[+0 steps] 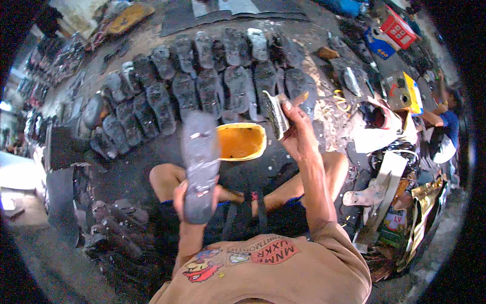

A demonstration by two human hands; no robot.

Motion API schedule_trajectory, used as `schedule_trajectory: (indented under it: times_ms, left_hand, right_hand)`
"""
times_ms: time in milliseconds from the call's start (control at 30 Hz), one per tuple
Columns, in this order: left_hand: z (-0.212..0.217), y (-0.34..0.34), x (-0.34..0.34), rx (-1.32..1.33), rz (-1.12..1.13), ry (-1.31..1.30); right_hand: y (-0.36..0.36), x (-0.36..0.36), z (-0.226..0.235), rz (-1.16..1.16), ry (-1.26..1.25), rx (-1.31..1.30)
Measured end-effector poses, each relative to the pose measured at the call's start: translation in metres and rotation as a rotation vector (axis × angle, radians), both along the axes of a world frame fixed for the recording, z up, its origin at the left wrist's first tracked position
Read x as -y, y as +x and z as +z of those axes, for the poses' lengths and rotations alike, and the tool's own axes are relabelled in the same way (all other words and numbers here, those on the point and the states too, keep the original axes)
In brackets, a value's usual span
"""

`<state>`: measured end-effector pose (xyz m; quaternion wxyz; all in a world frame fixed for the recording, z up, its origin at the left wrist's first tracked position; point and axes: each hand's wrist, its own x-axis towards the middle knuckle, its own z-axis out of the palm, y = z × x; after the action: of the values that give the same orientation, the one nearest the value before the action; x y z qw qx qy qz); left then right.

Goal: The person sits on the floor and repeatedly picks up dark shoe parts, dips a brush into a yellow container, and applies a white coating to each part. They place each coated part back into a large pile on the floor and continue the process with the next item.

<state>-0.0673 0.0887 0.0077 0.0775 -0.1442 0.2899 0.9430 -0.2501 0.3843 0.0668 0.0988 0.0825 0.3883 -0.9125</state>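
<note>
In front of me my left hand (181, 195) grips a dark grey sandal sole (200, 162) near its lower end. The sole stands lengthwise before my left knee, its upper part smeared by motion. My right hand (299, 133), raised over my right shin, pinches a flat piece with a cream edge and a dark, rough face (276, 115); I cannot tell whether it is a brush or a scrap. Between the two hands, on the dark ground, sits a yellow oblong tub (264, 143) with an amber inside.
Curved rows of dark sandal soles (238, 88) lie beyond the tub. More dark pieces (119, 223) are heaped at my left. To the right are a white plank (387, 175), a yellow-and-grey box (405, 93), a red-and-blue box (392, 33) and another person (448, 124).
</note>
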Motion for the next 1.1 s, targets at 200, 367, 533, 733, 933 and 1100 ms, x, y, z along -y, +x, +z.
schedule_trajectory:
  times_ms: [200,367,533,733,933,1100]
  left_hand:
    - [0.015,-0.018,-0.038,0.139,-0.016,0.023]
    - [0.011,-0.009,-0.032,0.134,-0.021,0.004]
    - [0.001,-0.002,-0.012,0.006,-0.124,-0.165]
    - [0.014,-0.008,-0.029,0.096,-0.131,-0.263]
    - [-0.016,-0.005,-0.024,-0.018,-0.134,-0.151]
    - [0.008,-0.061,-0.051,-0.123,0.083,-0.639]
  right_hand:
    - [0.035,0.079,0.023,-0.039,1.053,-1.217]
    - [0.019,0.084,0.028,-0.25,1.089,-1.026]
    - [0.061,0.067,0.024,-0.141,1.161,-0.772]
    - [0.039,0.051,0.039,-0.186,1.051,-0.965]
    - [0.005,0.024,0.048,-0.389,1.023,-0.585]
    - [0.139,0.061,0.009,0.175,0.92,-1.13]
